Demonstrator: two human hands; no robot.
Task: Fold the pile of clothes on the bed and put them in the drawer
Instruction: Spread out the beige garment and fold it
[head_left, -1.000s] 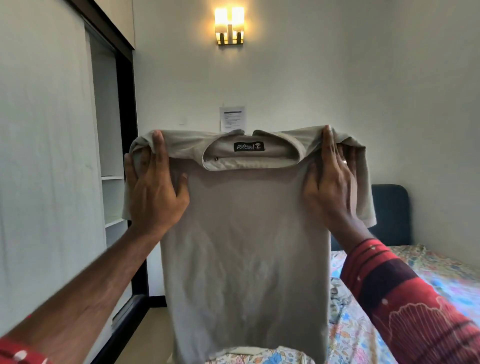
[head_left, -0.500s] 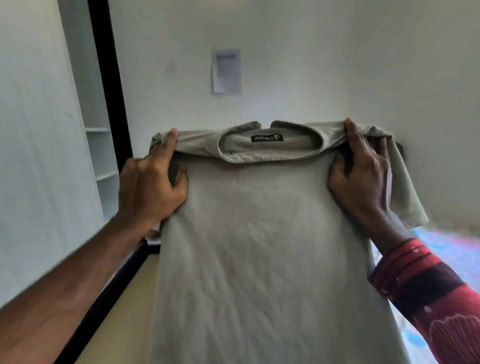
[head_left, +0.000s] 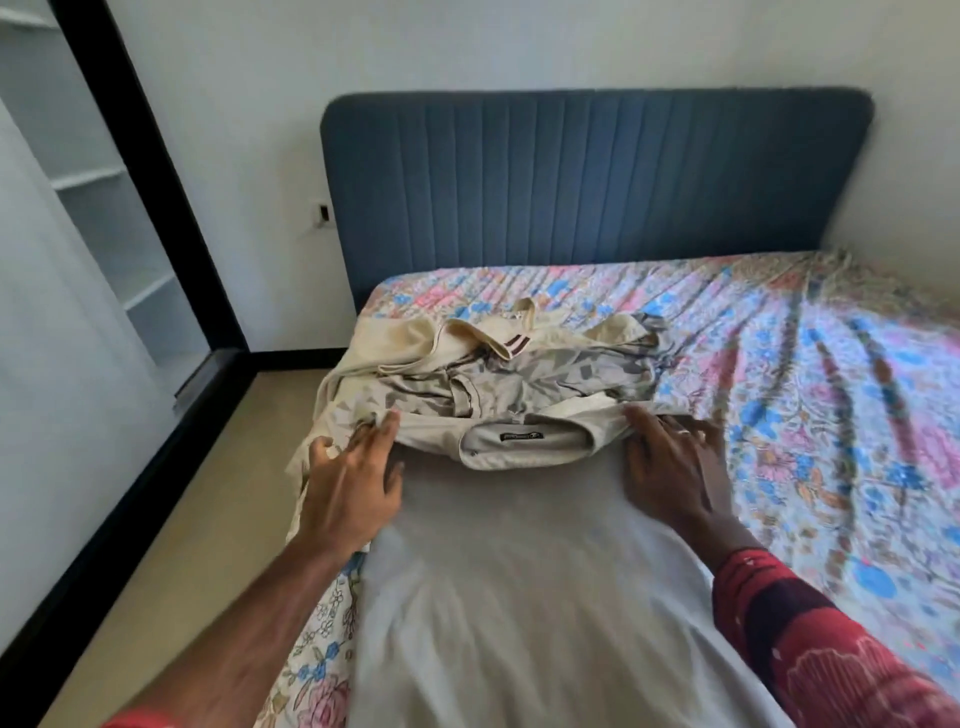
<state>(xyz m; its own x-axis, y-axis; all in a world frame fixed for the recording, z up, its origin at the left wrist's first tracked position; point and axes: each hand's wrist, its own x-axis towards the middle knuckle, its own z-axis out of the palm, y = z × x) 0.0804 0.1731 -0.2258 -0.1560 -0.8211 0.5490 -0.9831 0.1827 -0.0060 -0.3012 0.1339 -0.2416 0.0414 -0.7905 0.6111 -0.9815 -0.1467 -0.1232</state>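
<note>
Bed (head_left: 779, 415) w/ floral sheet: grey tee (head_left: 519, 545) laid flat for folding, collar against unfolded pile (head_left: 493, 374). Left hand (head_left: 353, 483) & right hand (head_left: 670, 467) spread, fingers pressing shoulders smooth, gripping nothing.

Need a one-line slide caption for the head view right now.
Both hands, left hand and right hand, spread a grey T-shirt flat on the floral bed.

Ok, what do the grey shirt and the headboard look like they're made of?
Grey shirt: soft matte knit, likely cotton jersey; it lies limp with shallow creases, and the collar has a sewn label. Headboard: blue padded upholstery, matte fabric or maybe velvet; vertical stitched channels and rounded corners show. The exact fibre can't be told.
</note>
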